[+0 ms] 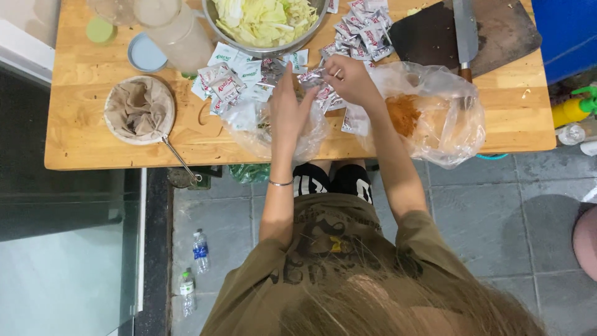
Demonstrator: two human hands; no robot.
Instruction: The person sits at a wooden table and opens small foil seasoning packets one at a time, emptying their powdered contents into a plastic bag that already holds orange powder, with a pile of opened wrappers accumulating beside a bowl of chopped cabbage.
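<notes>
Seen from overhead, above a wooden tabletop (pixel 93 143).

Left hand (pixel 287 112): fingers stretched long and close together, lying over the mouth of a clear plastic bag (pixel 273 134) at the near tabletop edge. Cannot tell whether anything is pinched beneath it. Thin bracelet (pixel 280 183) on that wrist.

Right hand (pixel 348 78): fingers pinched on a small silvery sachet (pixel 311 76), held just above the clear bag, right beside the left fingertips.

Second plastic bag (pixel 435 118), larger, to the right; orange-red powder (pixel 403 114) inside; bag partly overhanging the tabletop edge.

Loose sachets (pixel 227 78), white and green, scattered left of the hands; another heap of sachets (pixel 364 31) further back, red and silver.

Metal bowl (pixel 270 48) of chopped pale cabbage (pixel 261 18) at the far edge, behind the hands.

Dark cutting board (pixel 497 31) far right, cleaver (pixel 465 31) lying on it, blade away.

Cloth strainer (pixel 140 111) with wire handle at left, handle pointing off the near edge. Pale blue lid (pixel 144 55) and clear container (pixel 180 31) behind it.

Floor below: grey tiles, two water bottles (pixel 193 270) lying near the tabletop's left leg.

Yellow squeeze bottle (pixel 569 112) at far right, off the tabletop.
</notes>
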